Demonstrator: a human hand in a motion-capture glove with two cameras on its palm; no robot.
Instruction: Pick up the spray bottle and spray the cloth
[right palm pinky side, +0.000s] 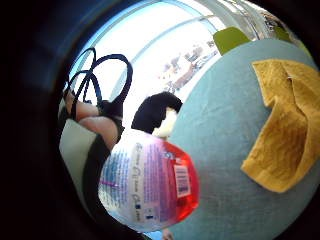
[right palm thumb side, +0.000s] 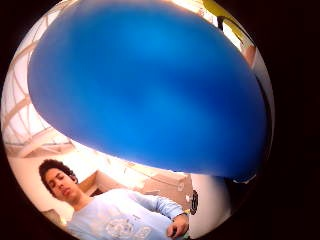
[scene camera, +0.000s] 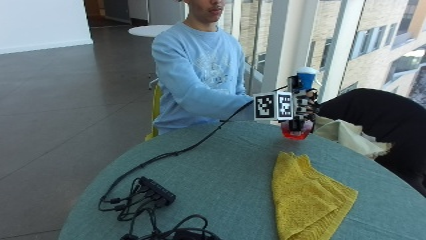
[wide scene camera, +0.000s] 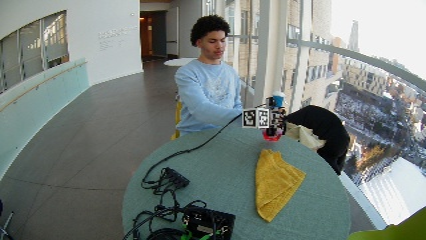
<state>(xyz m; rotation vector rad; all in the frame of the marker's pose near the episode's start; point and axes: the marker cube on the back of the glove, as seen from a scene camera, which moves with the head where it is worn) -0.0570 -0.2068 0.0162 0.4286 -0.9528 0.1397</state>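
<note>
This looks like an upper-floor corridor or lounge of an office or campus building. A long dark polished floor (wide scene camera: 86, 150) runs past a curved white wall (wide scene camera: 100, 45) bearing lettering too small to read. Tall floor-to-ceiling windows with pale frames (wide scene camera: 299, 55) line the other side, looking down on city buildings. A round table with a teal cloth-like top (wide scene camera: 219, 175) stands by the glass, with a second small white round table (wide scene camera: 178, 61) farther down the hall.
</note>
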